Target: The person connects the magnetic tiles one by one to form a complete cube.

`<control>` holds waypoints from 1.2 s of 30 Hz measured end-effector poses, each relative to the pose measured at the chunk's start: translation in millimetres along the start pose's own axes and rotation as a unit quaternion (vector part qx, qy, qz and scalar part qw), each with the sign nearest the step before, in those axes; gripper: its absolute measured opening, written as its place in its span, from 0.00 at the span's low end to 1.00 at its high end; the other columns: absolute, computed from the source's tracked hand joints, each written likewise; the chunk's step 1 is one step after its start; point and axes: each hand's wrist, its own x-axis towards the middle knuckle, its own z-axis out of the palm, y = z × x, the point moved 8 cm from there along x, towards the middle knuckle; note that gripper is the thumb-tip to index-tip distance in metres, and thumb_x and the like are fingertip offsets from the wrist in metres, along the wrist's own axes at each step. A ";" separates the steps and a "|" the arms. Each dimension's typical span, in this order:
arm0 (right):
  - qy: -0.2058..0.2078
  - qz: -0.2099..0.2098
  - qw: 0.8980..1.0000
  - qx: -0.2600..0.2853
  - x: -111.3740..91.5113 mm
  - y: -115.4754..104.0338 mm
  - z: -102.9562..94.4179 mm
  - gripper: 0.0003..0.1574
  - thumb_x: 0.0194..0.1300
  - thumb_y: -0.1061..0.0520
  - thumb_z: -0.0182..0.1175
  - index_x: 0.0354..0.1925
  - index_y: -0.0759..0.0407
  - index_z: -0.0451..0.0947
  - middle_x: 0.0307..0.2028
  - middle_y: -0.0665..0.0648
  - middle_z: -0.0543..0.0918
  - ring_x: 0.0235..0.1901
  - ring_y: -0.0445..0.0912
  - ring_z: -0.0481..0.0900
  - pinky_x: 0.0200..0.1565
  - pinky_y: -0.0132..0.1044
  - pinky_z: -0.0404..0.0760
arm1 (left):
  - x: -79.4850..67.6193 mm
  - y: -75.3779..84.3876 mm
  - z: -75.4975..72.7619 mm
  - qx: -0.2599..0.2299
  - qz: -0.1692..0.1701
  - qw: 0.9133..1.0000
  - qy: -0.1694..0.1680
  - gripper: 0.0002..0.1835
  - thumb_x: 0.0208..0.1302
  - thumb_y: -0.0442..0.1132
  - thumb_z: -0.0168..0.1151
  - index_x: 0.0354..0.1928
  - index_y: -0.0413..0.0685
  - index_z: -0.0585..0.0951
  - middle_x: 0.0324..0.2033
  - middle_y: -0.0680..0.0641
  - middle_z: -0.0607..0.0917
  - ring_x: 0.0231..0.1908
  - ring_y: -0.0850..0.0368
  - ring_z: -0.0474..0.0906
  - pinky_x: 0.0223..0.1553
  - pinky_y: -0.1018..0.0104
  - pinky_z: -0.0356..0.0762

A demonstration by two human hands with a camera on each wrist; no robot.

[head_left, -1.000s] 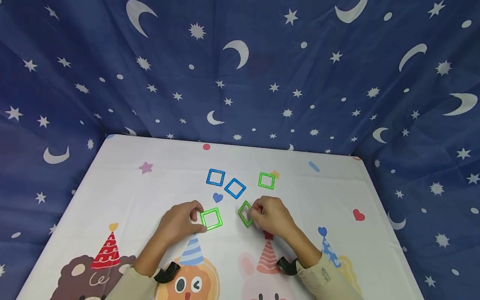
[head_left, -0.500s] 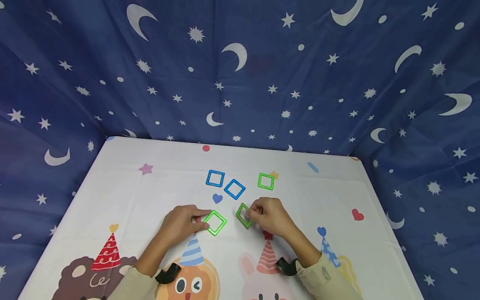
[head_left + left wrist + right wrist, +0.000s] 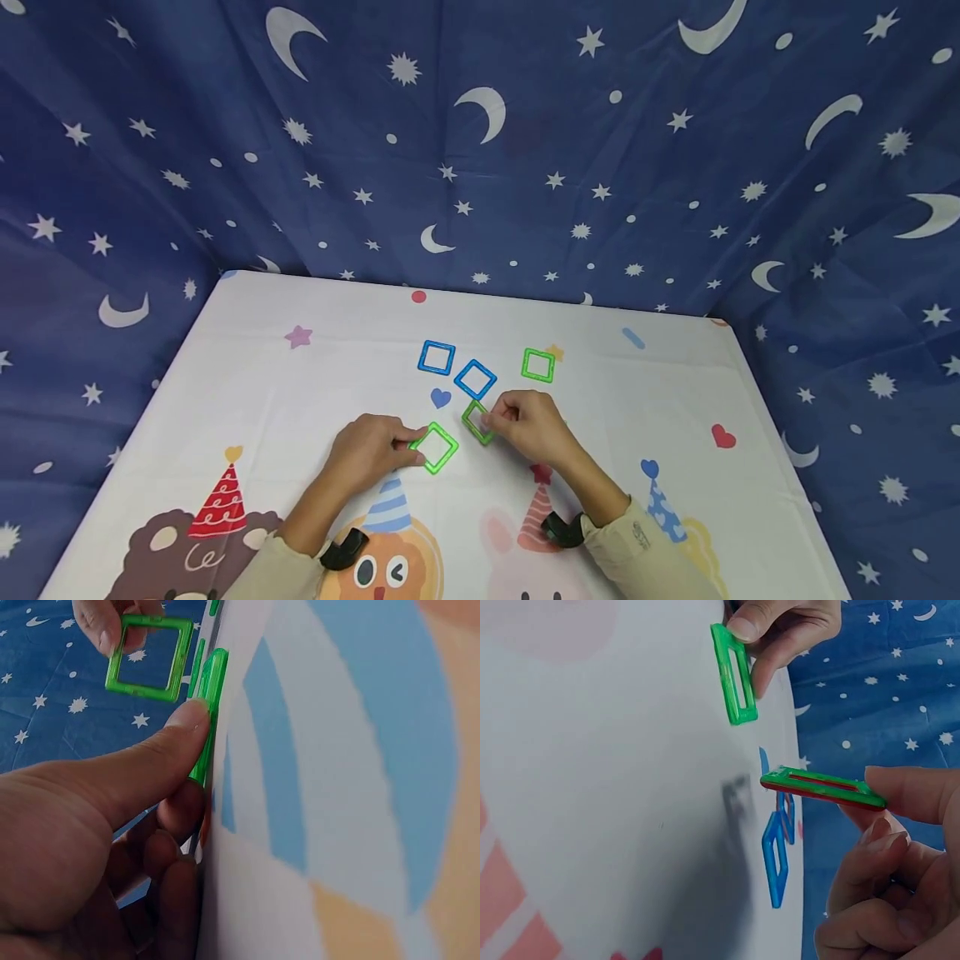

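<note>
My left hand (image 3: 371,454) pinches the near-left corner of a green square magnetic tile (image 3: 446,459), an open frame lying on or close to the tabletop. In the left wrist view the thumb presses this tile's edge (image 3: 212,679). My right hand (image 3: 534,425) pinches another green square tile (image 3: 474,432) by one corner, tilted and raised off the table. The right wrist view shows this tile (image 3: 780,778) nearly edge-on, with red along its underside; whether that is a second piece I cannot tell. The two held tiles are apart, a short gap between them.
Beyond the hands lie two blue square tiles (image 3: 422,355), the nearer blue tile (image 3: 465,370) turned like a diamond. One more green tile (image 3: 524,364) lies at the back right. A white printed tablecloth (image 3: 300,392) covers the table, and a dark blue starry curtain (image 3: 525,142) encloses its back and sides.
The left hand's tile has turned from roughly square-on to a diamond and shifted slightly right. My right hand has carried its tile leftward, closer to the left tile and the nearer blue one.
</note>
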 end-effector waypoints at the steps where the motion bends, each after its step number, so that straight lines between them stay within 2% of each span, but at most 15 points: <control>1: -0.002 0.000 1.000 0.003 1.5 -0.8 0.9 0.15 0.63 0.52 0.72 0.22 0.49 0.80 0.16 0.47 0.71 0.21 0.41 0.67 0.22 0.30 0.60 | -0.1 0.6 -0.5 0.002 0.001 1.000 0.003 0.22 0.48 0.51 0.81 0.49 0.65 0.90 0.20 0.65 0.81 0.24 0.67 0.69 0.27 0.68 0.64; 6: -0.017 0.011 1.000 0.017 6.5 -1.6 6.9 0.14 0.64 0.51 0.71 0.23 0.50 0.80 0.16 0.48 0.71 0.21 0.42 0.68 0.22 0.31 0.60 | -0.2 2.4 -1.2 0.007 0.007 1.000 0.009 0.23 0.47 0.52 0.82 0.49 0.65 0.90 0.16 0.66 0.75 0.23 0.67 0.68 0.27 0.68 0.63; 10: -0.022 0.014 1.000 0.016 10.3 -1.9 9.7 0.15 0.64 0.51 0.71 0.23 0.51 0.81 0.16 0.48 0.72 0.22 0.43 0.69 0.22 0.32 0.61 | 0.3 3.7 -0.9 -0.004 0.006 1.000 0.008 0.23 0.47 0.52 0.82 0.48 0.64 0.90 0.16 0.67 0.74 0.23 0.68 0.68 0.27 0.69 0.64; 16: -0.026 0.001 1.000 0.008 16.9 -5.4 12.5 0.14 0.63 0.51 0.71 0.23 0.54 0.83 0.17 0.47 0.74 0.23 0.42 0.70 0.24 0.32 0.63 | 1.0 2.5 -0.3 -0.016 -0.015 1.000 0.011 0.22 0.47 0.51 0.82 0.48 0.63 0.90 0.16 0.65 0.76 0.24 0.67 0.69 0.28 0.68 0.64; 24: -0.037 0.015 0.999 0.013 20.9 -7.5 18.7 0.15 0.63 0.49 0.71 0.23 0.52 0.82 0.18 0.48 0.74 0.24 0.43 0.70 0.24 0.33 0.64 | 1.1 -1.8 -0.2 -0.031 -0.034 0.999 0.000 0.22 0.47 0.51 0.83 0.47 0.65 0.90 0.15 0.64 0.75 0.23 0.66 0.69 0.27 0.68 0.63; 30: -0.053 0.022 0.998 0.028 22.2 -8.4 22.5 0.14 0.63 0.49 0.71 0.24 0.53 0.83 0.20 0.48 0.76 0.26 0.43 0.71 0.27 0.34 0.66 | 1.2 -2.9 -0.9 -0.039 -0.027 0.999 0.002 0.21 0.48 0.50 0.82 0.48 0.66 0.90 0.16 0.64 0.75 0.23 0.66 0.69 0.27 0.69 0.62; 36: -0.066 0.020 0.997 0.039 20.3 -6.8 30.2 0.14 0.63 0.49 0.71 0.24 0.53 0.83 0.19 0.47 0.75 0.25 0.42 0.70 0.27 0.33 0.65 | -0.7 -0.9 -0.5 -0.034 -0.030 0.999 0.009 0.21 0.47 0.48 0.83 0.47 0.65 0.90 0.24 0.62 0.75 0.24 0.66 0.67 0.27 0.69 0.62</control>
